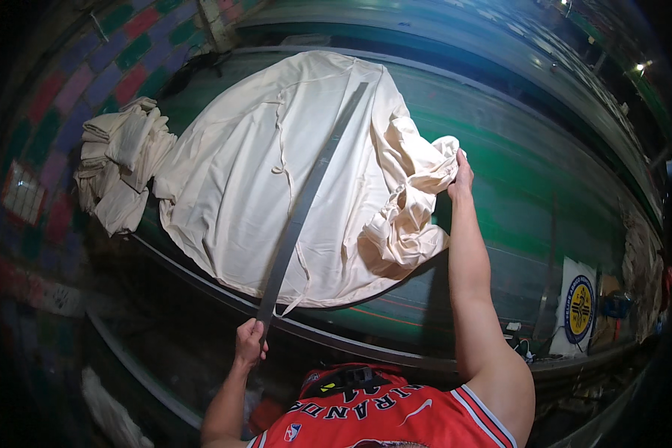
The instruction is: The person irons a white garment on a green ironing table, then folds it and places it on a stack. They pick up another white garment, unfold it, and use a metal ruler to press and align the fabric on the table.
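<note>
A large cream cloth garment (231,164), with thin tie strings, lies spread over the green tabletop (500,216). Across it, slanting from its far edge to the table's near edge, runs a long dark flat straightedge (313,187). My left hand (252,343) is closed around the straightedge's near end, just off the table edge. On the right side the fabric is gathered into crumpled, sleeve-like folds (407,224). At the far end of these folds my right hand (461,175) grips the cloth, arm stretched out; its fingertips are partly hidden.
A pile of folded cream cloth (123,160) sits at the table's left end. Beyond it stands a painted brick wall (75,89). At the near right are a white sheet with a round emblem (575,306) and several small items. More long surfaces extend behind the table.
</note>
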### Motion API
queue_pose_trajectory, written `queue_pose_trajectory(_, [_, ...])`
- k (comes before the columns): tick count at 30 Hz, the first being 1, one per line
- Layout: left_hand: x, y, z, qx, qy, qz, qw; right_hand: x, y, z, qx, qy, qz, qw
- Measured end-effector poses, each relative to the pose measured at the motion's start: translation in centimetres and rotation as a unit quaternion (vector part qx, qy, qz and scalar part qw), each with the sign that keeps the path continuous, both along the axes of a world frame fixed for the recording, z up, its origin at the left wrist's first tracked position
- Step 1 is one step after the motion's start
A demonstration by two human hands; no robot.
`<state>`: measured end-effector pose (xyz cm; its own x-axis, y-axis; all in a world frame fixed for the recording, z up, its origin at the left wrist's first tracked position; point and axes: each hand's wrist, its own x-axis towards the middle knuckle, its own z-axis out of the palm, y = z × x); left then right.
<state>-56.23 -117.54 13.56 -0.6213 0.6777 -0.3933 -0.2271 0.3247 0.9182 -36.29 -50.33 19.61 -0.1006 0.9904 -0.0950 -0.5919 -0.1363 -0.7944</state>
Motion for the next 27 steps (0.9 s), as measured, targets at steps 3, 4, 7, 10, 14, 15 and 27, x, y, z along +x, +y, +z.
queue_pose_trajectory(3, [-0.7, 0.2, 0.2, 0.001, 0.004, -0.005, 1.000, 0.3, 0.6, 1.2, 0.031, -0.040, -0.023, 0.998])
queue_pose_trajectory(4, [-1.0, 0.4, 0.3, -0.001, 0.005, -0.012, 1.000, 0.5, 0.6, 1.8, 0.013, -0.072, -0.038, 0.997])
queue_pose_trajectory(7, [-1.3, 1.1, 0.2, -0.017, 0.001, -0.042, 0.999, 0.8, -0.1, 4.8, 0.011, -0.012, -0.137, 0.991])
queue_pose_trajectory(10, [-0.9, 1.5, -0.3, -0.035, -0.005, -0.061, 0.997, 0.1, -2.2, 8.7, 0.192, 0.107, -0.129, 0.967])
queue_pose_trajectory(14, [-0.1, 1.1, -1.0, -0.061, -0.002, -0.073, 0.995, -2.3, -6.4, 11.4, 0.418, -0.026, 0.116, 0.901])
queue_pose_trajectory(15, [-0.1, 1.0, -1.1, -0.081, -0.006, -0.071, 0.994, -2.7, -7.4, 11.3, 0.411, -0.076, 0.199, 0.886])
queue_pose_trajectory(27, [-0.9, 7.3, -2.2, 0.013, -0.040, -0.085, 0.996, -0.2, -9.1, 7.7, 0.303, -0.466, 0.139, 0.819])
